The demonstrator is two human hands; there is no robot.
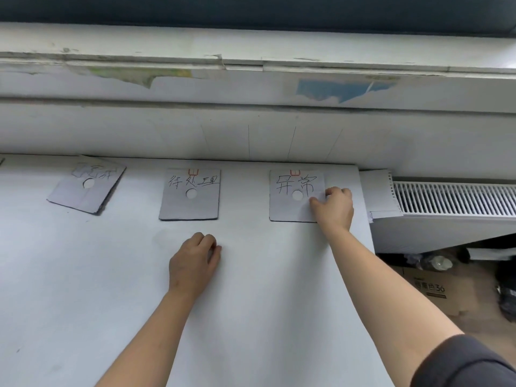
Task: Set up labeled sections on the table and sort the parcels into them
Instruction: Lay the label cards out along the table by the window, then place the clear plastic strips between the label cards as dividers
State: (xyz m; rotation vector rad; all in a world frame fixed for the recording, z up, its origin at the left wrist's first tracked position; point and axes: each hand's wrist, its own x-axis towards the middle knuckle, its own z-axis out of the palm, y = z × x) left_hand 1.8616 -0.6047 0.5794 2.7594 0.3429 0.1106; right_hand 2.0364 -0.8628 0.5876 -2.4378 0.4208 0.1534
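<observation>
Right card (293,202), grey w/ black handwritten characters, a small red mark at its top edge and a round hole in the middle, lies flat at the far right of the counter (83,275), close to the wall (139,129). Right hand (335,209) is on its right edge: thumb laid across the card face by the hole, fingers curled over the edge, so it's pinching the card there. Right arm reaches out long and nearly straight from the lower right corner, bare to a dark sleeve (469,364) at the shoulder.

Left hand (192,263) sits nearer the person, on bare counter just below and between the mid card (190,205) and the right one, apart from both. Its fingers are tucked under into a loose fist, thumb against the forefinger, knuckles up; nothing seen in it. Forearm runs back to the bottom edge.

Mid card is the same sort: square to the counter edge, characters, red mark, hole. Left card (83,191) lies well apart from it, turned at an angle, its writing blurred.

Off the counter's right end: a white radiator (452,198), and below it on the floor a cardboard box (435,289) marked "36" among dark clutter.
</observation>
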